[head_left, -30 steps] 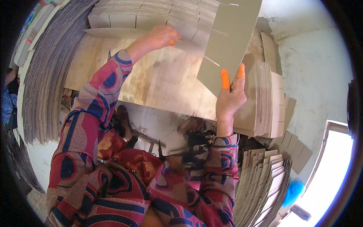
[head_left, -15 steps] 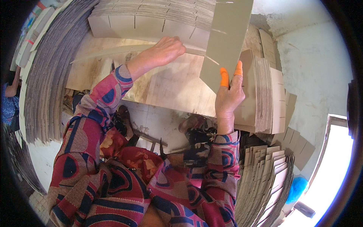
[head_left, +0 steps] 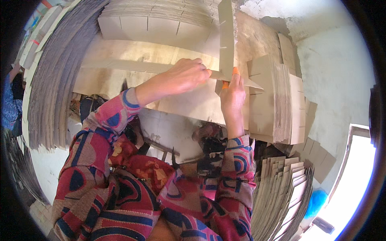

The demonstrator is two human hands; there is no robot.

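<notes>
My left hand (head_left: pixel 185 76) is closed in a pinch on a long, narrow cardboard strip (head_left: pixel 120 65), which lies crosswise above the wooden board. My right hand (head_left: pixel 233 96) wears orange finger covers on two fingers. It grips a second cardboard strip (head_left: pixel 226 38) with short slots along it, pointing away from me. The two strips cross right at the right fingertips, and a pointed end of cardboard sticks out beyond them. Whether a slot has seated at the crossing is hidden by my fingers.
A pale wooden board (head_left: pixel 173 98) lies under my hands. Slotted cardboard stacks stand at the back (head_left: pixel 161 28), left (head_left: pixel 60 76) and right (head_left: pixel 265 96). More cardboard pieces (head_left: pixel 281 188) stand at the lower right, near a blue bag (head_left: pixel 316 203). Another person's sleeve (head_left: pixel 11 104) shows far left.
The strip in my right hand has turned from broad face to nearly edge-on and shifted left, now crossing the other strip. My left hand has moved right and slightly nearer me.
</notes>
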